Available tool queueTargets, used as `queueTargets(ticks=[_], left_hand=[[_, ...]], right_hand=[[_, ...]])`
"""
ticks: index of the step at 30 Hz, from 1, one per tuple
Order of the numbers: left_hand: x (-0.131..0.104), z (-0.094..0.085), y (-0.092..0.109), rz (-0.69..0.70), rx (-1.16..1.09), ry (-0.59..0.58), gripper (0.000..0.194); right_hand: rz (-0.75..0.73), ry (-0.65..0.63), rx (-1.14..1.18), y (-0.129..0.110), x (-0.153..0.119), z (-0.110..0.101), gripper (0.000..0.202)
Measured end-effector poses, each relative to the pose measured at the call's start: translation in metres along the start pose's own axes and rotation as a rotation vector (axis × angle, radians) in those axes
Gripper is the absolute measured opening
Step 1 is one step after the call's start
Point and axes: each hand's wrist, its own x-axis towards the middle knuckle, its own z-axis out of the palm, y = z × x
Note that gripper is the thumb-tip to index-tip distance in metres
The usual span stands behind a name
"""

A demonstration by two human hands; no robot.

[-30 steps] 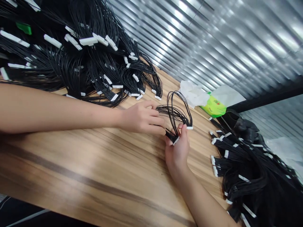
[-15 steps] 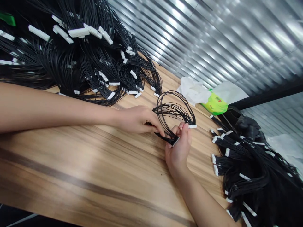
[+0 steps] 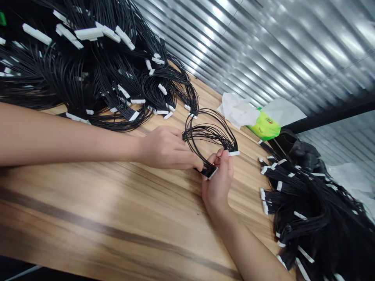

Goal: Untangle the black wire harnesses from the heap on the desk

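A black wire harness (image 3: 211, 128) curves in a loop above the table, with a white connector (image 3: 233, 153) at one end and another connector (image 3: 212, 173) at the other. My right hand (image 3: 219, 181) is closed on the harness near both connectors, thumb and fingertips pinching the wires beside the upper one. The lower connector rests against its palm side. From the left, my left hand (image 3: 170, 150) reaches in with its fingers curled round the harness wires just short of the lower connector. Its fingertips are partly hidden.
A large heap of black harnesses (image 3: 117, 78) with white connectors covers the back left of the wooden table (image 3: 131, 210). Another pile (image 3: 316, 210) lies at the right. White tissue (image 3: 237, 109) and a green packet (image 3: 265, 127) lie near the corrugated metal wall (image 3: 249, 50).
My left hand has turned over slightly and its fingers have closed further round the wires near the lower connector. My right hand keeps its hold. The whole view has shifted a little.
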Motion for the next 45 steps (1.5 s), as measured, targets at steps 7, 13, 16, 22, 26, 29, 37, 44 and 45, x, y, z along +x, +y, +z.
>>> queueTargets(ticks=[7,13,16,22,26,29,37,44,45], left_hand=[[0.003,-0.002,-0.004,0.064,0.133,-0.011,0.022],[-0.001,0.001,-0.006,-0.031,0.125,-0.054,0.022],[0.0,0.003,-0.004,-0.086,0.135,-0.028,0.022],[-0.001,0.004,-0.006,-0.202,0.185,-0.1,0.025],[-0.005,0.004,-0.011,-0.148,0.211,-0.044,0.021],[-0.005,0.003,-0.011,-0.115,0.145,-0.02,0.019],[-0.003,0.002,-0.008,-0.159,-0.13,0.088,0.021],[-0.002,-0.001,-0.005,-0.157,-0.29,0.012,0.016],[-0.002,-0.002,-0.003,-0.183,-0.321,0.012,0.015]], right_hand=[[-0.004,-0.029,-0.059,0.001,-0.001,-0.002,0.027],[-0.006,-0.046,-0.118,0.002,-0.002,-0.003,0.029],[-0.014,-0.045,-0.113,0.002,-0.002,-0.003,0.029],[-0.009,-0.035,-0.121,0.002,-0.002,-0.002,0.029],[-0.017,-0.033,-0.151,0.001,-0.003,-0.001,0.031],[-0.023,-0.037,-0.158,0.001,-0.003,-0.001,0.031],[-0.037,-0.056,-0.144,0.001,-0.003,-0.002,0.032],[-0.048,-0.044,-0.107,0.003,-0.002,-0.002,0.031],[-0.051,-0.04,-0.093,0.003,-0.001,-0.002,0.031]])
